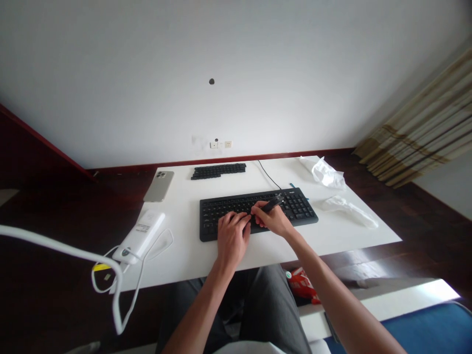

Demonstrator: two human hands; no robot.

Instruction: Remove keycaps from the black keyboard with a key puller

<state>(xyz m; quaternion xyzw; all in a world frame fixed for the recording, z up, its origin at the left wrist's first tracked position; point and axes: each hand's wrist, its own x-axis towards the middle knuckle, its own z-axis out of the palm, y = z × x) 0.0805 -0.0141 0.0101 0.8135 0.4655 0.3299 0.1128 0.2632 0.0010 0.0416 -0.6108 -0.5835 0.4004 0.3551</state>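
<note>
A black keyboard [258, 209] lies on the white table in front of me, its cable running off the back. My left hand [233, 231] rests on its lower left part, palm down, with the fingers stretched over the keys. In my right hand [272, 218] is a black pen-shaped tool [273, 202], gripped like a pen and slanting up to the right. Its lower end is down among the keys beside my left fingertips, hidden by my fingers. Behind the keyboard lies a block of black keycaps in rows [218, 170].
A silver phone [159, 186] and a white power strip [142, 235] with a looping white cord lie on the left of the white table [184, 260]. Crumpled clear plastic bags [326, 173] lie at the right. A thin blue item shows behind the keyboard.
</note>
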